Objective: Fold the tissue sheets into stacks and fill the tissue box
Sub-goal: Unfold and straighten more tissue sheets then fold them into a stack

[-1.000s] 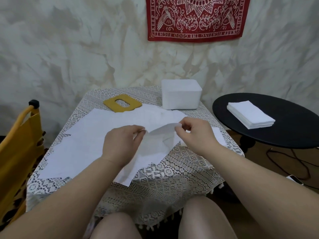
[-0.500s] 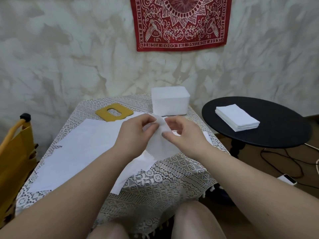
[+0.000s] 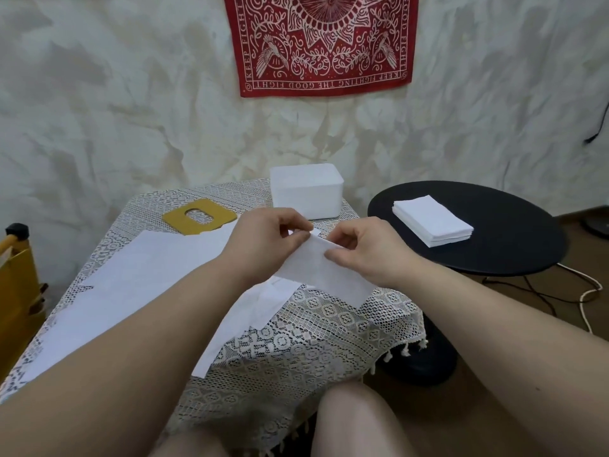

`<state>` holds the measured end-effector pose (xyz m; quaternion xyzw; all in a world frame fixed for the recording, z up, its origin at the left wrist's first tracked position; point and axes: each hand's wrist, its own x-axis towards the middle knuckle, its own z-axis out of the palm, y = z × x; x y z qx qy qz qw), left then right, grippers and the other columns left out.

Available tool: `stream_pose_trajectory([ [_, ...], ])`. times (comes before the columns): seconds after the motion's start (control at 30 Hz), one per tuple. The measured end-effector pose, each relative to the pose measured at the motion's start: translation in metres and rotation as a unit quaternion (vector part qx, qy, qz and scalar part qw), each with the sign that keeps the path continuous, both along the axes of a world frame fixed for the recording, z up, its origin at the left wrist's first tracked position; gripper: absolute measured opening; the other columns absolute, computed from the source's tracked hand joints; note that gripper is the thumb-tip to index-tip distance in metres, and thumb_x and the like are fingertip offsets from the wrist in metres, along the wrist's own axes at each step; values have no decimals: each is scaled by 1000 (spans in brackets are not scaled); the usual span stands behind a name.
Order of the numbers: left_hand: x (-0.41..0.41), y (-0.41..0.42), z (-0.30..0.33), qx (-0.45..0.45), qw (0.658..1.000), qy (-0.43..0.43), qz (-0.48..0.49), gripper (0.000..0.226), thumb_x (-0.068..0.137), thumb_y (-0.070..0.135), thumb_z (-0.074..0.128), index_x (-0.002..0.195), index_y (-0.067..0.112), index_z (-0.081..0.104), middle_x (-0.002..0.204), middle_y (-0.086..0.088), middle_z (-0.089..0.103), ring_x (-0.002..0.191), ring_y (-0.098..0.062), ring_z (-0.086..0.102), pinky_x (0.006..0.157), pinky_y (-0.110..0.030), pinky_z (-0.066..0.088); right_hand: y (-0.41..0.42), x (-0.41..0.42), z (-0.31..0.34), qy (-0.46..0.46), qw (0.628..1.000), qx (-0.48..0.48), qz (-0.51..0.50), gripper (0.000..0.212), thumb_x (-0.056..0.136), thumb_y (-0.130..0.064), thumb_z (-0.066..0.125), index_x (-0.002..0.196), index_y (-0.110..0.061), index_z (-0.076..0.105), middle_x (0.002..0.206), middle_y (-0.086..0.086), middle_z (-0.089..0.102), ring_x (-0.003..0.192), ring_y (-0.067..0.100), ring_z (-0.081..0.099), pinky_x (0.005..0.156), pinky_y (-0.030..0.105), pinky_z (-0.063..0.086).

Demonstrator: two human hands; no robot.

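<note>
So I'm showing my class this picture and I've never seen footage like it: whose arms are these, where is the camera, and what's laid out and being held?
There is no machine here. The camera sits on a person's head and looks forward and down, so the arms are that person's own. The left hand and right hand pinch a folded tissue sheet between them, above a table with a lace cloth. Loose flat tissue sheets lie on the cloth. Farther back sit a white tissue box and a yellow lid with an opening in it. On the round black side table to the right rests a stack of folded tissues.
</note>
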<state>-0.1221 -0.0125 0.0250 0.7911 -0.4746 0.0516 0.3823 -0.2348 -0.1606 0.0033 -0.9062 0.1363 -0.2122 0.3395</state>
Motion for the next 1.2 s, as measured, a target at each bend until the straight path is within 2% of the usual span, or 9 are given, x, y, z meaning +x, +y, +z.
stream_pose_trajectory([
  [0.17,3,-2,-3,-17,999,38,-3,14,83,13,69,79,26,68,79,11,67,78,-11,61,66,-4,39,-22,-14,0,46,999,15,-2,10,77,-13,72,79,-22,68,74,-4,67,69,9,59,67,24,48],
  [0.27,5,-3,-7,-9,999,40,0,15,83,12,68,83,27,67,77,19,63,78,-12,60,67,-6,39,-30,-21,1,86,996,25,0,5,78,-12,72,77,-16,70,69,-4,64,61,6,54,58,15,42],
  [0.33,6,-6,-9,31,999,16,9,15,85,14,66,90,27,67,75,22,58,76,-8,56,65,-7,38,-36,-24,2,102,995,20,-7,4,79,-16,73,75,-15,71,70,3,66,61,9,53,58,21,43],
  [0.5,15,-21,-20,95,993,-33,56,4,86,22,66,86,22,70,71,17,57,75,-10,56,65,-25,40,-53,-25,5,107,992,-47,-43,15,90,-22,61,91,-13,74,86,12,71,75,24,62,71,30,47],
  [0.57,16,-32,-21,57,994,-44,87,4,86,24,65,85,23,68,81,11,63,79,-13,58,69,-26,42,-58,-20,8,73,989,-103,-80,17,91,-22,59,96,-13,73,76,3,70,78,24,64,74,30,46],
  [0.63,17,-43,-20,-16,992,-62,109,4,86,22,64,85,22,69,88,5,65,78,-14,59,74,-29,45,-62,-15,12,-38,982,-123,-135,14,90,-20,59,95,-15,72,69,-5,65,75,20,64,74,29,47],
  [0.73,19,-49,-33,-69,989,-83,98,4,85,15,67,85,17,70,90,2,64,79,-17,62,78,-35,51,-68,-16,-4,-127,963,-175,-159,10,88,-14,62,92,-12,71,84,4,70,80,23,63,76,34,48],
  [0.93,10,-30,-103,92,992,-74,55,12,88,18,63,94,18,73,104,6,67,82,-8,56,80,-19,41,-64,-34,-90,-30,974,-212,-77,13,83,-2,65,92,-2,74,103,13,71,95,29,67,88,41,53],
  [1.2,5,-24,-114,109,990,-82,45,20,85,30,67,98,17,75,107,7,65,95,-11,62,82,-18,41,-65,-38,-98,-1,980,-187,-74,16,85,-7,66,98,-4,74,113,9,68,104,27,64,93,35,48],
])
